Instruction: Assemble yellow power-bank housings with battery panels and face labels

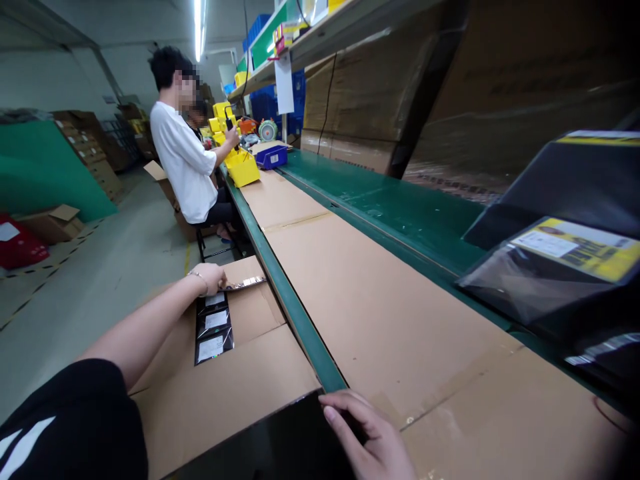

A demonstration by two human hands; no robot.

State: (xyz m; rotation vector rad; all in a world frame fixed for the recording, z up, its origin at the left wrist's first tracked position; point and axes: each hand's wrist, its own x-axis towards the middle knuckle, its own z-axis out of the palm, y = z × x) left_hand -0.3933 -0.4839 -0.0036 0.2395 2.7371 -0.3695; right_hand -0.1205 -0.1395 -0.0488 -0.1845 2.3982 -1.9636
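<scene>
My left hand (210,277), arm stretched forward, has its fingers curled at the left end of a thin shiny plastic-wrapped package (246,283) standing on edge over an open cardboard box (255,313). Just below that hand, black plastic-wrapped packages (216,320) with white labels lie in a row. At the lower middle, my right hand (373,437) pinches the upper corner of a flat black glossy panel (270,443) between thumb and fingers. The lower part of this panel runs out of the frame.
Cardboard sheets (370,293) cover the green workbench (365,190) beside me. Black bagged packages (555,260) with yellow labels are stacked at right. Farther along, a seated co-worker (183,147) works near a yellow bin (243,170) and a blue bin (271,157). A shelf (340,33) hangs above.
</scene>
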